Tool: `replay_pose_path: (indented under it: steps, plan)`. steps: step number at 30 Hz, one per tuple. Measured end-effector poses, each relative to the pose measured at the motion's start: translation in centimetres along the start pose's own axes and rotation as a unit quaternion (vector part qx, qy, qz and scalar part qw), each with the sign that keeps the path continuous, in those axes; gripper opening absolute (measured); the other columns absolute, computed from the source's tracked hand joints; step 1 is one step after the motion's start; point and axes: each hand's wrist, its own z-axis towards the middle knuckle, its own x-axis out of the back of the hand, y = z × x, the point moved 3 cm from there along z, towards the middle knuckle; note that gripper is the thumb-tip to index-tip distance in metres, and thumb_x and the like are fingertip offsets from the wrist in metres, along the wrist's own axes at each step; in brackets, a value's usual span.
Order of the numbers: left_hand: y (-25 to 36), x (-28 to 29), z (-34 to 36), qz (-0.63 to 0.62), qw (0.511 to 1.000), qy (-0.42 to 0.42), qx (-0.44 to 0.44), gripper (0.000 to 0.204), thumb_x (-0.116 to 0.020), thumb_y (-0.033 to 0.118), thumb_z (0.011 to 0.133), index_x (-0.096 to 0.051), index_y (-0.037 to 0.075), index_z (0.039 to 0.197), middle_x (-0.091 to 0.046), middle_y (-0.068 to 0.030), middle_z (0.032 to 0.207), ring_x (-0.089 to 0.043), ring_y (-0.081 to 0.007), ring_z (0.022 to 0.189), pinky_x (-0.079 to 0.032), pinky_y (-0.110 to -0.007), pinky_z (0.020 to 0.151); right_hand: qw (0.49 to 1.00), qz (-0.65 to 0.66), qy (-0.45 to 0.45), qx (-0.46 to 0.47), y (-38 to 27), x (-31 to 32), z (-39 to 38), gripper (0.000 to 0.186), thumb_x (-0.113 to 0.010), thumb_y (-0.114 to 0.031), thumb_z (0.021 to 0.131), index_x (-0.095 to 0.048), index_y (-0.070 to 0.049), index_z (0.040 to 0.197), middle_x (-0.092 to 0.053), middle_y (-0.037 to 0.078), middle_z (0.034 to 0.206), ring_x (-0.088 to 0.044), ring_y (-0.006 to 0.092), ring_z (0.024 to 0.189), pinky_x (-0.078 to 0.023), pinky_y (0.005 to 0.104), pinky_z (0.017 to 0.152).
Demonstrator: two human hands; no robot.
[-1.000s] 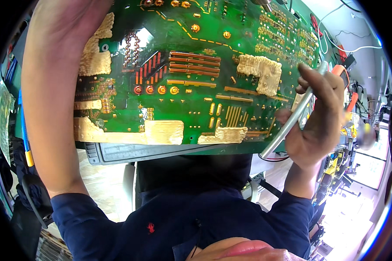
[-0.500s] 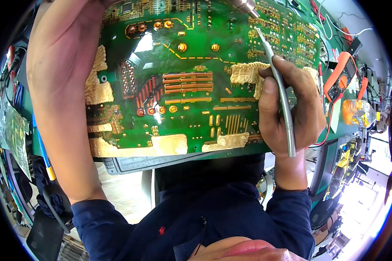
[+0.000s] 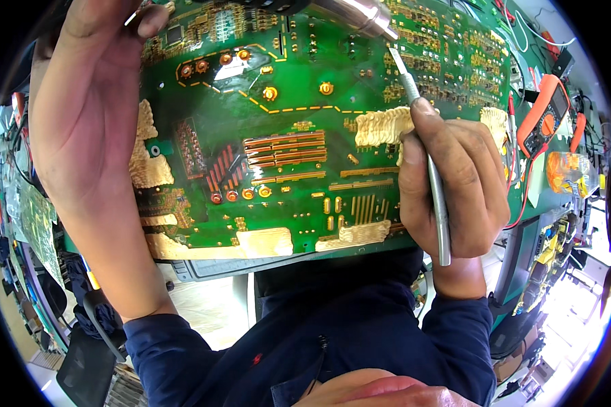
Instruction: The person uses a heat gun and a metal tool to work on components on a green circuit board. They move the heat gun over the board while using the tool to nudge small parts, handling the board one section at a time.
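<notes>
Fingers grip a tool above a board, green bench beside, floor below.

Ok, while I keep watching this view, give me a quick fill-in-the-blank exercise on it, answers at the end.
1. The right hand holds a slim metal tool; in the picture, its tip lies just ____ the mouth of the metal nozzle.
2. The bare surface of the circuit board is ____ in colour.
3. The orange multimeter lies to the ____ of the board in the picture.
4. The person's shirt is dark ____.

Missing words: below; green; right; blue.
</notes>
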Motion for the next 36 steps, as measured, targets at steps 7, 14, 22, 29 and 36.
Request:
replay_pose_path:
  steps: [7,14,22,29,36]
  plan:
    - [-0.5,-0.5,0.1,0.084,0.996,-0.020,-0.015,0.027,-0.053,0.028,0.104,-0.066,0.010,0.119,-0.058,-0.0161,0.139,-0.053,-0.0263,0.129,-0.039,-0.040,0.105,1.000,-0.011,-0.007,-0.003,0.4,-0.2,-0.8,0.030,-0.069,0.010,0.085,-0.067,0.009,0.115,-0.072,0.017,0.095,-0.067,0.0259,0.077,-0.055,0.0349,0.068]
    - [0.3,-1.3,0.0,0.141,0.990,0.003,-0.028,0.033,-0.053,0.032,0.104,-0.065,0.008,0.123,-0.055,-0.0159,0.142,-0.050,-0.0261,0.132,-0.038,-0.041,0.106,1.000,0.015,-0.011,-0.015,0.3,-0.2,-0.4,0.030,-0.068,0.011,0.085,-0.067,0.010,0.115,-0.072,0.017,0.093,-0.067,0.0252,0.078,-0.055,0.0339,0.069]
    - [0.3,-0.8,0.0,0.110,0.994,-0.008,-0.015,0.033,-0.055,0.034,0.103,-0.066,0.011,0.123,-0.053,-0.0161,0.144,-0.050,-0.0273,0.132,-0.037,-0.041,0.107,1.000,0.018,-0.008,-0.017,0.3,-0.1,-0.5,0.029,-0.068,0.010,0.085,-0.067,0.010,0.115,-0.072,0.018,0.092,-0.068,0.0253,0.079,-0.055,0.0333,0.071]
    - [0.3,-2.2,0.3,0.161,0.986,0.010,-0.028,0.041,-0.054,0.036,0.103,-0.062,0.007,0.130,-0.052,-0.0183,0.145,-0.049,-0.0271,0.132,-0.037,-0.040,0.106,0.999,0.039,0.009,-0.034,0.7,-0.2,-0.6,0.030,-0.067,0.011,0.086,-0.066,0.010,0.117,-0.073,0.018,0.093,-0.070,0.0254,0.082,-0.056,0.0334,0.074]
    - [0.2,-1.7,0.4,0.135,0.990,0.017,-0.025,0.044,-0.054,0.038,0.102,-0.061,0.006,0.132,-0.049,-0.0199,0.147,-0.050,-0.0271,0.131,-0.038,-0.039,0.105,0.999,0.030,0.004,-0.020,0.7,-0.1,-0.6,0.033,-0.068,0.012,0.084,-0.066,0.010,0.117,-0.072,0.019,0.094,-0.069,0.0250,0.081,-0.056,0.0335,0.072]
